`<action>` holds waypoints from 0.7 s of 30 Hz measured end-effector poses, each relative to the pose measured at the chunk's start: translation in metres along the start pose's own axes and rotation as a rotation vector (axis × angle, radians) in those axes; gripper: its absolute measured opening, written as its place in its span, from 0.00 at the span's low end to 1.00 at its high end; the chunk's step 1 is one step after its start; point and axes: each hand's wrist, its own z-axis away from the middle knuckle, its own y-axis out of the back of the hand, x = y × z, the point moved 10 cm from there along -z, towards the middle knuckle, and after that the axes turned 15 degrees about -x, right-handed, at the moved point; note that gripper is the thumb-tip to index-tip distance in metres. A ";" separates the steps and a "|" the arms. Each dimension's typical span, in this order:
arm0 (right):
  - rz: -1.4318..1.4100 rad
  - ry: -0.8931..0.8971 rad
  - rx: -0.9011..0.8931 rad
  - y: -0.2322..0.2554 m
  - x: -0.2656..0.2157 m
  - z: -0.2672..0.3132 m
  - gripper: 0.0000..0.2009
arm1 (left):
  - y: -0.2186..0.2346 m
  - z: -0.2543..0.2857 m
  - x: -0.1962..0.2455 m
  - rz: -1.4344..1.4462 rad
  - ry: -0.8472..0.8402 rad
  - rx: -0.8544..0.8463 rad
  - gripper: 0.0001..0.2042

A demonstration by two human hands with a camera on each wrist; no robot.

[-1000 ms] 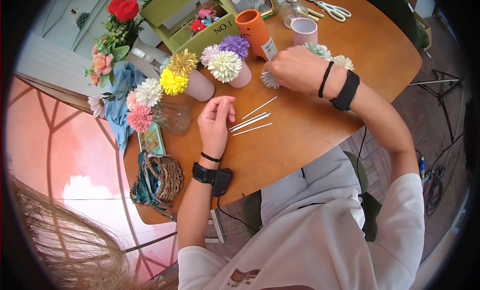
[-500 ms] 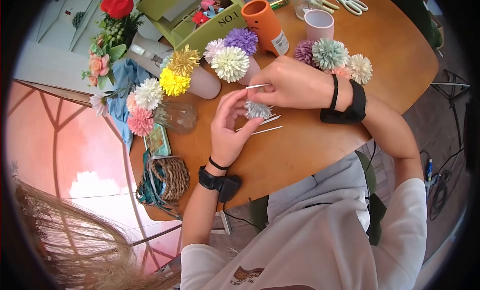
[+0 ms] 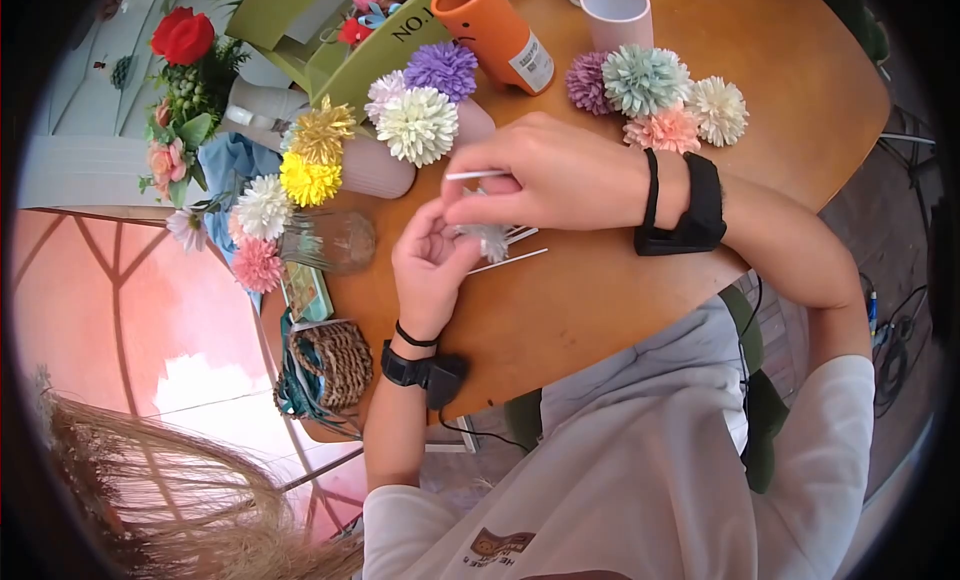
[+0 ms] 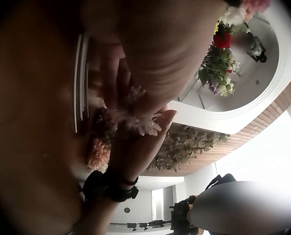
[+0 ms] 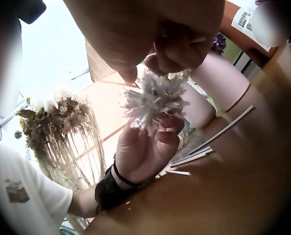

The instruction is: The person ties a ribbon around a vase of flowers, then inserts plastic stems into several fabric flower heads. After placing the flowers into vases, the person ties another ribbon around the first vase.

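Observation:
Both hands meet over the table. My left hand (image 3: 432, 263) holds a silvery-grey artificial flower head (image 5: 155, 102) between thumb and fingers, petals spread above the fingertips in the right wrist view. My right hand (image 3: 560, 175) is right over it, fingers curled, gripping a thin white stick (image 3: 474, 175) that pokes out by the knuckles. In the left wrist view the grey petals (image 4: 144, 123) show between the two hands. Several more white sticks (image 3: 512, 261) lie on the wood just beneath.
Loose flower heads, one of them peach (image 3: 664, 130), lie beside a pink cup (image 3: 617, 20) at the right. An orange vase (image 3: 492, 32) and pink vases with flowers stand behind the hands. A woven basket (image 3: 335, 365) sits at the table's left edge.
The right hand has come from beside the orange vase to the left hand, bringing the grey flower head. The left hand now holds that flower, and a white stick is in the right.

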 end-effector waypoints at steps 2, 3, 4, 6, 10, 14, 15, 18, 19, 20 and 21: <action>0.027 0.098 0.114 0.007 0.000 0.002 0.11 | -0.001 -0.002 0.001 0.170 -0.015 -0.003 0.21; 0.039 0.155 0.171 0.010 -0.003 0.003 0.12 | 0.002 -0.002 0.004 0.248 -0.026 0.001 0.19; -0.003 0.138 0.181 0.011 0.000 0.002 0.12 | 0.007 -0.002 0.004 0.309 -0.046 -0.001 0.19; -0.080 0.104 0.196 0.018 0.004 0.006 0.13 | 0.014 -0.002 0.000 0.430 -0.095 -0.008 0.18; -0.033 0.023 0.115 0.015 0.001 0.005 0.12 | 0.025 -0.001 -0.004 0.549 -0.105 0.045 0.15; 0.052 0.109 0.115 0.005 0.002 0.005 0.10 | 0.025 -0.002 -0.004 0.537 -0.096 0.020 0.14; 0.053 0.110 0.120 0.005 0.003 0.005 0.10 | 0.023 -0.003 -0.003 0.537 -0.093 0.026 0.14; 0.059 0.095 0.121 0.009 0.003 0.005 0.10 | 0.016 -0.004 0.001 0.545 -0.096 0.022 0.15; 0.054 0.077 0.109 0.009 0.004 0.005 0.10 | 0.016 -0.004 0.000 0.555 -0.098 0.011 0.15; 0.047 0.059 0.098 0.008 0.006 0.005 0.10 | 0.016 -0.004 -0.001 0.564 -0.099 0.002 0.16; 0.054 0.061 0.096 0.008 0.005 0.004 0.10 | 0.016 -0.004 -0.002 0.572 -0.103 -0.002 0.16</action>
